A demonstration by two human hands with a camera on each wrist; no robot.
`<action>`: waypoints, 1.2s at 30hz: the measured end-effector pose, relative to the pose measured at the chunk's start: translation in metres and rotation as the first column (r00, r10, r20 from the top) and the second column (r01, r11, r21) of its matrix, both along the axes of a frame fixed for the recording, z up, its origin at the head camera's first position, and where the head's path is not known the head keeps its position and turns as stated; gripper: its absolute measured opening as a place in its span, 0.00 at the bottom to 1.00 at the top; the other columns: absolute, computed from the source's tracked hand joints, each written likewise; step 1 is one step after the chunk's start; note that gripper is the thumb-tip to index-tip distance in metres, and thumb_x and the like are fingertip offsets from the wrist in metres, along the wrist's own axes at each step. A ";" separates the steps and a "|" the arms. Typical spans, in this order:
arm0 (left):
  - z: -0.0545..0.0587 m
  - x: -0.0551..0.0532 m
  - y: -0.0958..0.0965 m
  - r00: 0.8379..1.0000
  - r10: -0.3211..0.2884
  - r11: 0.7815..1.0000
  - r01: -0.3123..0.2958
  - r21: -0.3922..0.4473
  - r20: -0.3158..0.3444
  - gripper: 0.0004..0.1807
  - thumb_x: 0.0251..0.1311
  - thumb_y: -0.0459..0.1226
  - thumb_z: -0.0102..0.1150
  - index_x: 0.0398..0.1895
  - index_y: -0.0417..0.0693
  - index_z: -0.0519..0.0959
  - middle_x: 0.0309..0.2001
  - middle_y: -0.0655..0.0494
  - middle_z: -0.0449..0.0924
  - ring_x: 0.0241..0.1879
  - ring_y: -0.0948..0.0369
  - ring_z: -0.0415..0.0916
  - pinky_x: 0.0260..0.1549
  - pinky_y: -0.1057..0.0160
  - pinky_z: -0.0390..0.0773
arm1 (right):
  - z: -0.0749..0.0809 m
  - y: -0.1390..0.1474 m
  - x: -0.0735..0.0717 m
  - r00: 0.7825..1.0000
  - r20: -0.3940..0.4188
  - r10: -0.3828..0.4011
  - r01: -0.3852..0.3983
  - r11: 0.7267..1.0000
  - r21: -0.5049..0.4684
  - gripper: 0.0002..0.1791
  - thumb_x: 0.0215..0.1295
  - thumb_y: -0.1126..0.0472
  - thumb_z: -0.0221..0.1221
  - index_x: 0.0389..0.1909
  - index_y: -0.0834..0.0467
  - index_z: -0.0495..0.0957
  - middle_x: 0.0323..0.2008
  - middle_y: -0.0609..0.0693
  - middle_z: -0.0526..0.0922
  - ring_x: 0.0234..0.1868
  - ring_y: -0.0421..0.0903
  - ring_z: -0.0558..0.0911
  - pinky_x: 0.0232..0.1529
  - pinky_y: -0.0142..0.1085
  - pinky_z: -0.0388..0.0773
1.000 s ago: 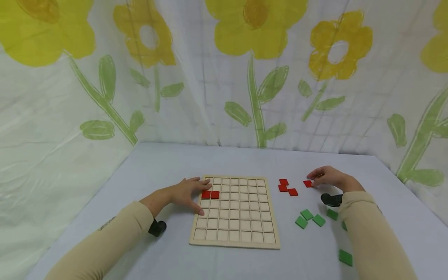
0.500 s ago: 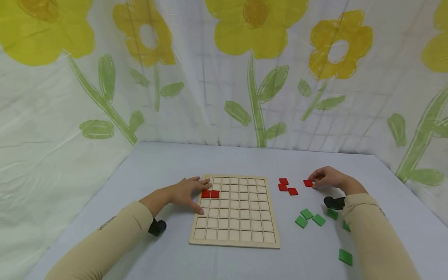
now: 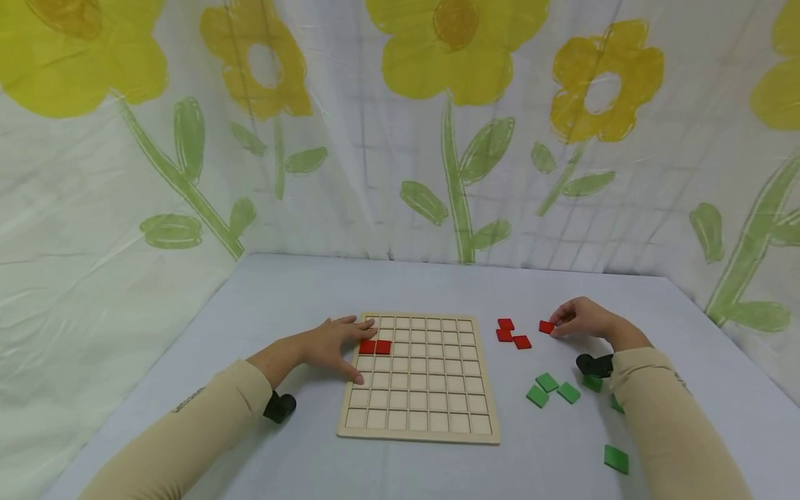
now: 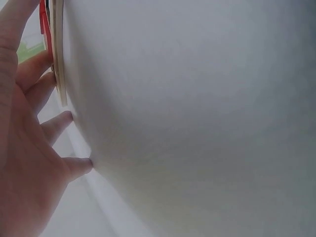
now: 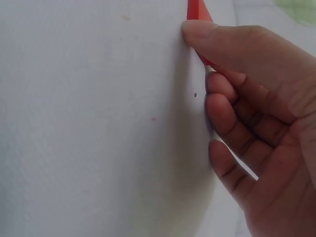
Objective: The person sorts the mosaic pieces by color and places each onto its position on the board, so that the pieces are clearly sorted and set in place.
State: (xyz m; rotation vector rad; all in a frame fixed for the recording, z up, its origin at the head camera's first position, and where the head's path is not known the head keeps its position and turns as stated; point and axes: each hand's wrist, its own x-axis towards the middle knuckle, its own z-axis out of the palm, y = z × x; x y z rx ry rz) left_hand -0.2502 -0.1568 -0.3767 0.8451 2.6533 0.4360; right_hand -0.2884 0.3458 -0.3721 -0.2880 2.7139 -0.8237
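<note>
A wooden grid board (image 3: 414,437) lies on the table with two red square tiles (image 3: 383,347) side by side in cells at its left. My left hand (image 3: 328,347) rests across the board's left edge, fingers spread; in the left wrist view the board's edge (image 4: 58,54) passes by the fingers. Off to the right, my right hand (image 3: 587,319) pinches a red tile (image 3: 546,326) between thumb and fingers, at table level. The right wrist view shows the thumb on this tile (image 5: 193,10), the other fingers curled against the table.
Several loose red tiles (image 3: 504,335) lie between the board and my right hand. Several green tiles (image 3: 569,392) are scattered nearer, some partly hidden by the right sleeve (image 3: 671,417). A flowered curtain (image 3: 350,139) hangs behind the table.
The right hand's fingers have closed on the red tile, which has shifted slightly to the left. The left hand and the board have stayed in place.
</note>
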 end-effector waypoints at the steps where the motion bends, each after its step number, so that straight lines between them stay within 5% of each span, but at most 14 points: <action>1: 0.000 0.000 0.000 1.000 -0.001 1.000 0.001 0.001 -0.001 0.49 0.40 0.60 0.68 0.69 0.59 0.62 0.73 0.61 0.50 0.73 0.46 0.39 0.66 0.33 0.38 | 0.000 0.000 0.000 1.000 0.002 0.000 0.000 1.000 0.001 0.17 0.51 0.59 0.67 0.38 0.67 0.79 0.30 0.47 0.80 0.34 0.42 0.73 0.38 0.33 0.71; 18: 0.001 0.002 0.001 1.000 0.009 1.000 -0.009 0.002 0.001 0.50 0.39 0.60 0.69 0.69 0.60 0.61 0.73 0.63 0.50 0.74 0.49 0.39 0.66 0.34 0.37 | 0.013 0.006 0.003 1.000 0.015 -0.005 0.004 0.998 0.061 0.19 0.51 0.54 0.67 0.38 0.65 0.81 0.31 0.47 0.83 0.35 0.40 0.75 0.39 0.33 0.71; 36: 0.000 0.002 0.001 1.000 0.007 1.000 -0.007 0.008 0.003 0.49 0.40 0.59 0.69 0.69 0.59 0.62 0.73 0.62 0.50 0.74 0.47 0.39 0.66 0.34 0.37 | 0.023 0.001 0.009 1.000 0.015 0.026 -0.026 0.999 0.020 0.18 0.53 0.56 0.67 0.40 0.64 0.81 0.34 0.48 0.84 0.36 0.42 0.76 0.41 0.34 0.73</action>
